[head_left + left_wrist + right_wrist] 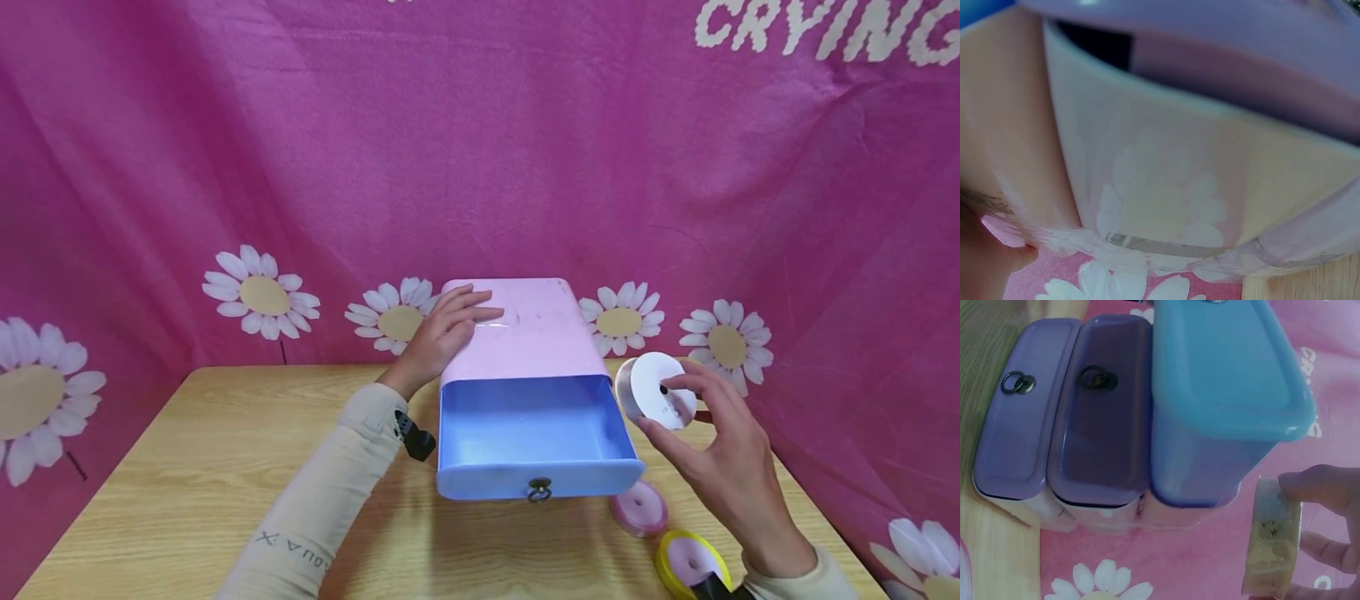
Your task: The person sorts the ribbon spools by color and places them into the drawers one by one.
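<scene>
Wooden table against pink daisy backdrop. Left arm reaches far; left hand lies flat, fingers straight, on top of the pink drawer box. Blue drawer pulled out toward near edge. Right hand, raised right of drawer, pinches a white ribbon spool. Two more spools lie near right.
</scene>
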{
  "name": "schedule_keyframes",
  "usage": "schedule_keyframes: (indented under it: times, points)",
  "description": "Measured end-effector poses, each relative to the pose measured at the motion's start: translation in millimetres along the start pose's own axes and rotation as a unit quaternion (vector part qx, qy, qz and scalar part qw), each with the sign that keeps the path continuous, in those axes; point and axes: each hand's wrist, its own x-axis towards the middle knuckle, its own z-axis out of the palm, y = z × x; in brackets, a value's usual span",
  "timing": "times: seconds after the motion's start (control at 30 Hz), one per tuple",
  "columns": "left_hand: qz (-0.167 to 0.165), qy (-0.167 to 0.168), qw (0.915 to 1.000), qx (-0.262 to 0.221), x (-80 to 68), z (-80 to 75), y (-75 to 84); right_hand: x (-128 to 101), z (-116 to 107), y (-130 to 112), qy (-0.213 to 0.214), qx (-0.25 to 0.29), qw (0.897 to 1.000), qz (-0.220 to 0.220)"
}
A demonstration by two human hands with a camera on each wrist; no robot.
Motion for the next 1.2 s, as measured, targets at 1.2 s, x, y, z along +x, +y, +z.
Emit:
schedule_keyframes:
  times: [1.2]
  points:
    - [0.007,-0.005,0.9999,0.009,0.4,-0.5,-1.1,6.5,17.0,-41.2,-0.084,0.033,0.993,-0.073]
